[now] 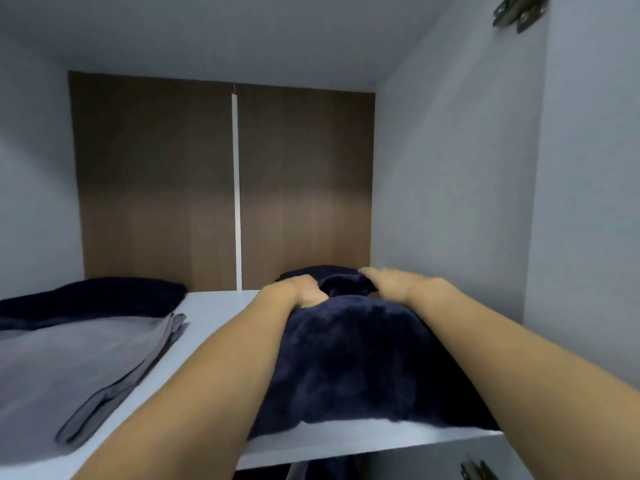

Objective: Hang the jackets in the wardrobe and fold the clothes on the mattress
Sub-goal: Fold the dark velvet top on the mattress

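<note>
A folded dark navy fleece garment [349,362] lies on the right side of a white wardrobe shelf [214,313], close to the right wall. My left hand [294,289] grips the garment's far edge with curled fingers. My right hand [391,280] rests on its far top with fingers bent over the fabric. Both forearms reach in from the bottom of the view along the garment's two sides.
A folded grey garment [79,362] lies on the shelf's left side, with another dark navy piece [93,296] behind it. The brown back panel [225,185], white side walls and ceiling enclose the compartment. A metal hinge [519,12] sits at the top right.
</note>
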